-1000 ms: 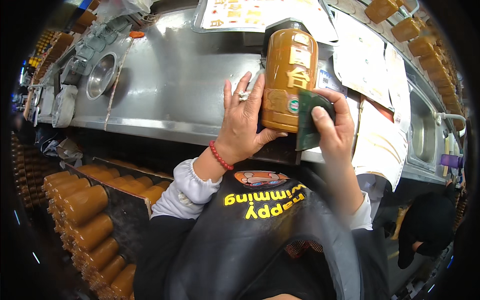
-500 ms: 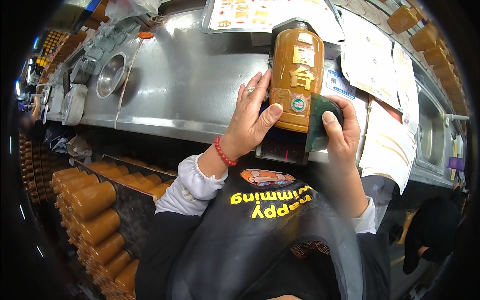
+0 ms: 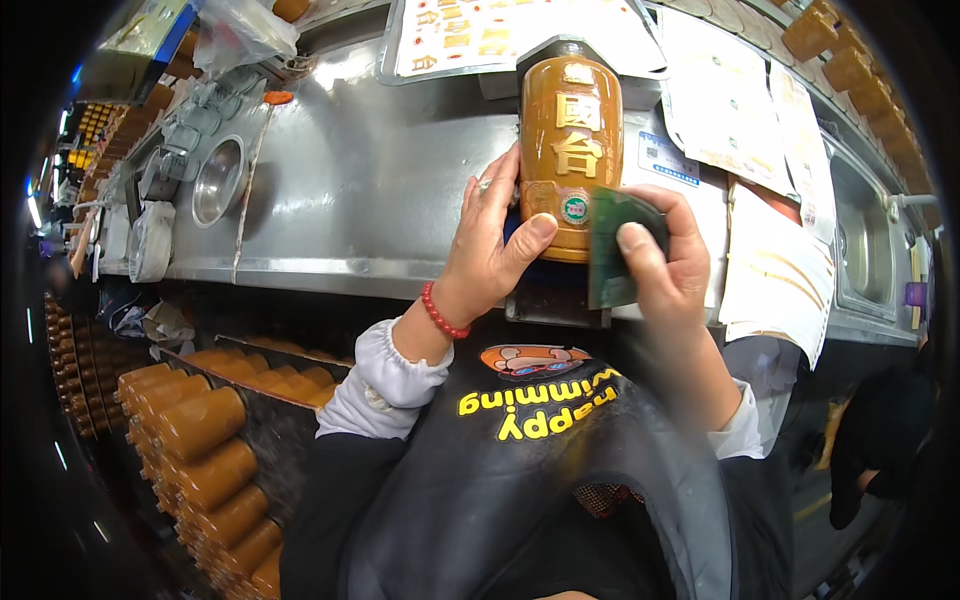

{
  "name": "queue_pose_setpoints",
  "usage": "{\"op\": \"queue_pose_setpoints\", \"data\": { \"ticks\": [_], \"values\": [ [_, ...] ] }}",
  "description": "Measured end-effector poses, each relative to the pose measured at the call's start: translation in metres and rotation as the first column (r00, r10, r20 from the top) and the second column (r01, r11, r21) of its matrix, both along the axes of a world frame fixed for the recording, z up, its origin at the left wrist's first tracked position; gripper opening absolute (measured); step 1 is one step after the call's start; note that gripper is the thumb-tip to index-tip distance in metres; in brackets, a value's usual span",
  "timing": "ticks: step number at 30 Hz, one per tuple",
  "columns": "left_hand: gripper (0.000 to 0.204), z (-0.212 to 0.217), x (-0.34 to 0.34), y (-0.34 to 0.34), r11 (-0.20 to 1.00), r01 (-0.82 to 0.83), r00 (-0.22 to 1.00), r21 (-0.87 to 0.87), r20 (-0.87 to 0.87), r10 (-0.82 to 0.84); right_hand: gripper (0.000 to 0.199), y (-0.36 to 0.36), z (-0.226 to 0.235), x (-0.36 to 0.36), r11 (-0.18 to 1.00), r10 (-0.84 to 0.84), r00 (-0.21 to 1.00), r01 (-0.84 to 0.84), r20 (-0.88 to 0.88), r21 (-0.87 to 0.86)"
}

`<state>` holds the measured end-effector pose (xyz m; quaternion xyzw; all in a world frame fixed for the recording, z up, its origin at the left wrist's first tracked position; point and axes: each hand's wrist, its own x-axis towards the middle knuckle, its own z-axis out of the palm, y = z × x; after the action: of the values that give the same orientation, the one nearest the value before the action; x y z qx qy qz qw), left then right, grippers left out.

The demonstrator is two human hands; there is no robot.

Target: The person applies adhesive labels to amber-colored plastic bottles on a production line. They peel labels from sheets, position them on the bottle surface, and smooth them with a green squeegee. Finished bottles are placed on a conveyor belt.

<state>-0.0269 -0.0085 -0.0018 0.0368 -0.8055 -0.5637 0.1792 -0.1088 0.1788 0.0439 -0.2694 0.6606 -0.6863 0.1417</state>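
Observation:
A glossy amber-brown bottle [image 3: 572, 85] with raised gold lettering lies face up across a dark holder at the counter's front edge. Near its base is a small round green-and-white label [image 3: 575, 208]. My left hand [image 3: 492, 238] grips the bottle's left side, its thumb on the front just left of the label. Between the thumb and fingers of my right hand [image 3: 668, 258] is a thin dark green scraper sheet [image 3: 611, 262]. The sheet's left edge lies against the bottle's lower right side, beside the label.
Behind the bottle stands a tray of printed decal sheets [image 3: 470, 30]. More paper sheets [image 3: 770, 270] lie at the right, before a sink [image 3: 868, 240]. A steel bowl [image 3: 243, 165] sits at the left. Stacked brown bottles [image 3: 205, 425] fill the lower left. Another person [image 3: 880, 440] is at the lower right.
The scraper in my right hand has turned to a more edge-on angle at the bottle's lower right side. My left hand keeps its grip. The whole view has shifted slightly.

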Motion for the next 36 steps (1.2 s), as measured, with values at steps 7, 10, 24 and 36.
{"op": "queue_pose_setpoints", "data": {
  "ticks": [7, 10, 24, 36],
  "values": [
    [0.095, -0.002, 0.002, 0.004, 0.999, -0.049, 0.999, 0.000, 0.000, 0.049, 0.021, 0.013, -0.022, -0.001, 0.996, -0.061, 0.998, 0.063, -0.034, 0.064],
    [0.097, -0.001, 0.003, 0.009, 0.986, -0.149, 0.986, -0.069, -0.084, 0.143, 0.021, 0.016, -0.028, -0.003, 0.996, -0.055, 0.998, 0.056, -0.010, 0.073],
    [0.046, 0.028, 0.011, 0.011, 0.394, -0.296, 0.926, -0.870, -0.363, -0.106, 0.023, 0.023, -0.028, -0.005, 0.987, -0.069, 0.997, 0.074, -0.044, 0.145],
    [0.101, 0.036, 0.007, 0.012, 0.605, -0.188, 0.974, -0.774, -0.226, 0.014, 0.022, 0.007, -0.017, -0.025, 0.994, -0.062, 0.997, 0.065, -0.035, 0.089]
  ]
}}
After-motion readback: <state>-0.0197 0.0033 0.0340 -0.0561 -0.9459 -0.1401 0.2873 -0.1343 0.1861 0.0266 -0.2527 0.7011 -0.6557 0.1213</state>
